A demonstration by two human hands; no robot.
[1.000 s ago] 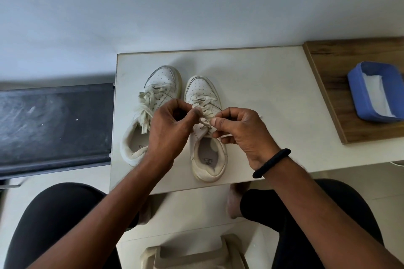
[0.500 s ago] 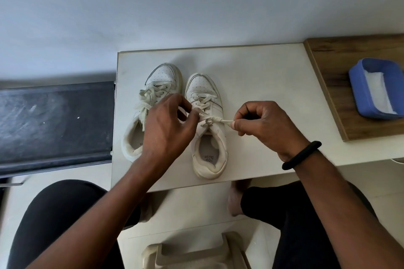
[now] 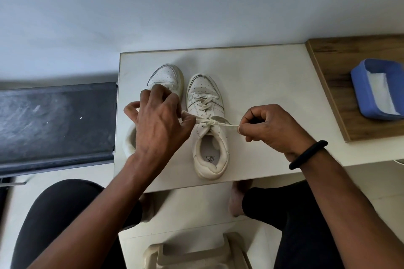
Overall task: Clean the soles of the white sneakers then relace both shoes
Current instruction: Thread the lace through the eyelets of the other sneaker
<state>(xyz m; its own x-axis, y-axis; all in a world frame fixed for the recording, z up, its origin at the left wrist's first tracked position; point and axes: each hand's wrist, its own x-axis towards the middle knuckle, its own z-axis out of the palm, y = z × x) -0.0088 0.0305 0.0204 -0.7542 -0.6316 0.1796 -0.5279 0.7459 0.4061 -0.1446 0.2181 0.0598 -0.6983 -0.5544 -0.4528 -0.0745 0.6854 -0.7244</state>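
The white sneaker [image 3: 210,155] being tied stands upright on the pale table [image 3: 262,85], toe toward the wall and heel close to the near edge. The other sneaker [image 3: 166,75] is just beside it. Its lace [image 3: 225,124] crosses in a knot over the top eyelets, and each end runs out taut to a hand. I'd worry about an uneven tug. Nothing pins the shoe down, so a harder pull on one side could skid it across the smooth top or twist it toward that edge, and the flat lace might slip out of a fingertip pinch. The left hand [image 3: 159,124] hangs back-up over the other sneaker, thumb and forefinger nipped on the lace's left end, the remaining fingers fanned and close enough to snag that shoe's laces. The right hand [image 3: 269,129], with a black wristband [image 3: 308,155] behind it, is curled like a fist, thumb pressed to forefinger and clamped on the right end.
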